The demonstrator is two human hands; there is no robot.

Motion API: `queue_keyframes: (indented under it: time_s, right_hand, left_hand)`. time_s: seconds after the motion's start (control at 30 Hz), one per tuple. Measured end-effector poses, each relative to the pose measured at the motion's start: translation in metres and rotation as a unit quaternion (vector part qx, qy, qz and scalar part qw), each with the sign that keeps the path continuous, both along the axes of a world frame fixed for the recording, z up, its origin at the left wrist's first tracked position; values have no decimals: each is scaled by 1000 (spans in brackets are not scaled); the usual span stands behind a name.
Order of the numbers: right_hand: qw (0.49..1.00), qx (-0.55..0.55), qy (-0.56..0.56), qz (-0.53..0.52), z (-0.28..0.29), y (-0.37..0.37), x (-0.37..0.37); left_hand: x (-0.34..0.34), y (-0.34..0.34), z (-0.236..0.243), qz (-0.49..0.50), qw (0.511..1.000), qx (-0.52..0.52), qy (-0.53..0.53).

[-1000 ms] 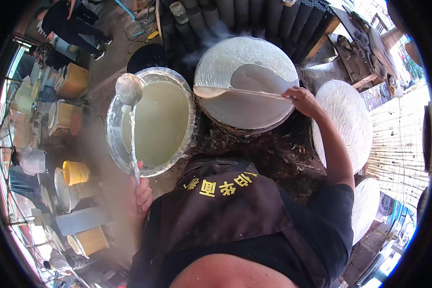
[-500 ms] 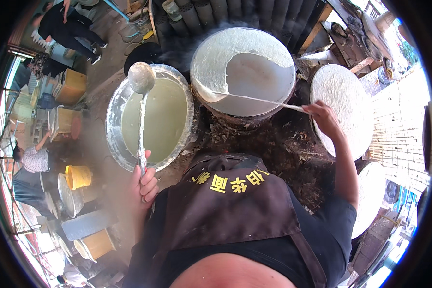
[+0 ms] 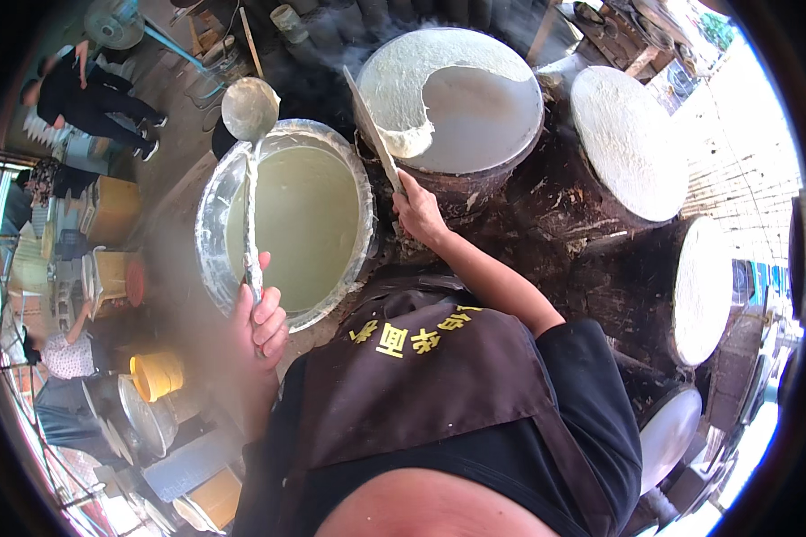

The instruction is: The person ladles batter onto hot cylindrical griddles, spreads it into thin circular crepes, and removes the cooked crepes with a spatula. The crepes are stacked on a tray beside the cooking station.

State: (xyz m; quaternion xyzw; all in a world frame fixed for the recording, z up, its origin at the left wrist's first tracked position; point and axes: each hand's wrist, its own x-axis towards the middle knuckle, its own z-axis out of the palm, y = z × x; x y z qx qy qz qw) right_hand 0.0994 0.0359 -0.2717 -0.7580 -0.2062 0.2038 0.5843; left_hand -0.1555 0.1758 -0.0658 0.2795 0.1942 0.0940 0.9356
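I find the left hand (image 3: 266,315) closed around the handle of a ladle (image 3: 251,109), its bowl above the far rim of a wide tub (image 3: 213,219) containing pale greenish liquid (image 3: 304,233). The right hand (image 3: 416,208) is closed on a long flat blade (image 3: 373,125), beside the near drum (image 3: 470,184); contact cannot be determined. White paste (image 3: 398,76) partly covers that drum's top around a rounded grey patch (image 3: 479,112).

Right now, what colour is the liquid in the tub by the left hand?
The liquid is pale yellowish-green; best seen in the head view.
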Motion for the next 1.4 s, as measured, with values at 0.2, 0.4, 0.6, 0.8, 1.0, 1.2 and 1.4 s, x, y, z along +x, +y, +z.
queue_keyframes:
  time_s: [0.2,0.4,0.6,0.8,1.0,1.2,1.4]
  right_hand:
    - [996,-8,73,-60,8,-58,-26]
    - [984,-17,136,-116,35,-128,-46]
    - [979,-24,94,-179,42,-138,-30]
    - [987,-130,-86,-43,18,-132,-48]
    - [986,-127,55,-90,39,-195,11]
    - [985,-134,-15,-107,50,-191,44]
    - [984,-135,-119,-14,12,-235,41]
  left_hand:
    - [-24,31,-8,-38,999,1,-4]
    - [-32,56,-33,-93,994,-64,-14]
    - [-20,53,-38,-122,988,-94,-16]
    - [-16,34,-33,-115,987,-104,-35]
    - [-16,9,-25,-67,994,-90,-16]
    - [-5,-20,-13,-49,995,-84,-16]
    - [9,-38,-2,-30,997,-77,-8]
